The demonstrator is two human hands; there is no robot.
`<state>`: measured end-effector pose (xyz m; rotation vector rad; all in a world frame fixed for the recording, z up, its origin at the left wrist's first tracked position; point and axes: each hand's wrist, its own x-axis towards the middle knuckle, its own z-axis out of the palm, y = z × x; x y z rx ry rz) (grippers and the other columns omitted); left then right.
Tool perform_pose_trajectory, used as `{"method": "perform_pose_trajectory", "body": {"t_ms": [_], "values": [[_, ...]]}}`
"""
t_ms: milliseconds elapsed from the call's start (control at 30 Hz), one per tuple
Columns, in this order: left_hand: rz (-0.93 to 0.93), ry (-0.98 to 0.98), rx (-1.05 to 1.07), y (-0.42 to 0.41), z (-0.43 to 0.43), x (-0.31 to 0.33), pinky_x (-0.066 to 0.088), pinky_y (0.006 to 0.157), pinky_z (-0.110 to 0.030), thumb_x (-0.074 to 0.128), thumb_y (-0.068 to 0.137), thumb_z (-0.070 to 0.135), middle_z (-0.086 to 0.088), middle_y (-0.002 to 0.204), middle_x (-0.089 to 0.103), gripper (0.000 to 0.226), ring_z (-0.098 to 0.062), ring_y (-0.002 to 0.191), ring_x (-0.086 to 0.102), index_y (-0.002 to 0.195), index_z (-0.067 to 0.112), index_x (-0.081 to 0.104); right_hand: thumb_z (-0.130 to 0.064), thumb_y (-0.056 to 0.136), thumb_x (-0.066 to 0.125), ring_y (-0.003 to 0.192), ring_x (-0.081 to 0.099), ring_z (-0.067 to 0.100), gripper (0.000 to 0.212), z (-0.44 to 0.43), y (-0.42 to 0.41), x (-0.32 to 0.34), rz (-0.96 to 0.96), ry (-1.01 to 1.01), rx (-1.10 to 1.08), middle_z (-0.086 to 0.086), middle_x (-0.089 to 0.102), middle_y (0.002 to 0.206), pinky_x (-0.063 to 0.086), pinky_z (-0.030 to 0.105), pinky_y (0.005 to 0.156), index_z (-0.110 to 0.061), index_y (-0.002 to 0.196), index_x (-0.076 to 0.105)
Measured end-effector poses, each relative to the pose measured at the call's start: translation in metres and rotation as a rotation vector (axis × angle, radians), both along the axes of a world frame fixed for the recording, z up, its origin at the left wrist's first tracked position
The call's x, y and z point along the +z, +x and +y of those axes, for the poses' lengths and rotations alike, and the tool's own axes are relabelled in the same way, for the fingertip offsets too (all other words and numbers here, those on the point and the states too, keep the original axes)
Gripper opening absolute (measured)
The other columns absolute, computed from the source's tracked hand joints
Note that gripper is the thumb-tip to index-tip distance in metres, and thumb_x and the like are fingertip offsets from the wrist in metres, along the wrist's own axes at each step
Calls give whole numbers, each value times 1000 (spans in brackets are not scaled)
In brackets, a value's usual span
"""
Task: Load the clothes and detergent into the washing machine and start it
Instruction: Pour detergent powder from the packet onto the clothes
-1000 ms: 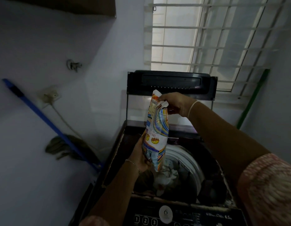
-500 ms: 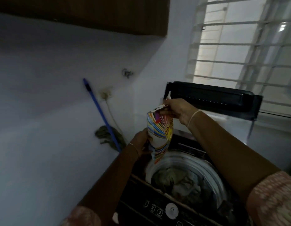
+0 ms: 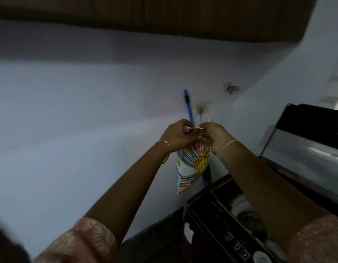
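A colourful striped detergent packet (image 3: 191,166) hangs upright in front of the white wall, left of the washing machine (image 3: 217,209). My left hand (image 3: 176,136) and my right hand (image 3: 214,137) both pinch the packet's top edge, close together. The machine's black lid (image 3: 314,122) stands raised at the right. A little of the drum with clothes (image 3: 246,209) shows past my right forearm. The control panel with its buttons (image 3: 236,245) sits at the lower right.
A blue mop handle (image 3: 189,109) leans on the wall behind the packet, near a wall socket (image 3: 202,108) and a tap (image 3: 230,88). A brown cupboard (image 3: 164,16) runs overhead. The window edge shows at the far right.
The packet moved up and left, away from over the drum. My left hand went from the packet's lower side to its top edge beside my right hand. The view turned left.
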<state>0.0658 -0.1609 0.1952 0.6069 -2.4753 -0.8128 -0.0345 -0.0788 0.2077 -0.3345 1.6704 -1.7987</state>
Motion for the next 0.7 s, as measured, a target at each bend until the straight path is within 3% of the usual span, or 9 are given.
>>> {"method": "perform_pose_trajectory", "body": {"t_ms": [133,267,367,467,533,633,700], "values": [[6,-20,131,31,-34,-17,49,88,-28,65,85,41,0,118,66,31,-17,109,60,110,22,68,-10,96,44,49,51,16,29,-37,32,-21,-34,28,94,7,53,58,43,16,34,-5,69,51],[-78,-24,212,63,-65,-41,54,83,-32,66,84,39,2,108,69,20,-15,100,63,98,26,71,-13,97,47,41,51,13,27,-66,60,-49,-34,123,172,5,56,49,39,12,30,-5,71,52],[-175,-12,206,83,-83,-66,54,80,-32,66,85,37,2,105,70,16,-17,97,63,95,26,72,-14,96,49,56,52,14,24,-81,76,-79,-12,200,201,6,55,67,38,9,30,-6,73,54],[-234,-13,217,92,-94,-95,53,79,-31,61,88,33,0,104,70,15,-19,96,63,96,25,71,-12,94,51,52,54,12,23,-98,84,-118,1,211,183,7,55,68,39,10,33,-7,72,55],[-251,-24,247,95,-98,-120,52,76,-30,57,90,29,0,104,69,16,-19,95,64,97,26,70,-16,95,51,59,55,16,22,-109,89,-149,-4,238,175,11,60,73,47,16,43,1,84,61],[-284,-60,311,95,-108,-160,50,71,-30,53,89,23,0,103,69,18,-22,92,65,95,27,70,-29,96,47,69,57,18,40,-125,94,-200,35,290,185,20,67,105,51,30,66,5,111,62],[-318,-70,326,94,-117,-193,52,71,-30,52,88,20,1,102,69,19,-22,90,65,93,27,69,-32,96,44,77,62,21,38,-137,100,-236,2,285,181,23,66,110,54,34,78,0,105,64]]}}
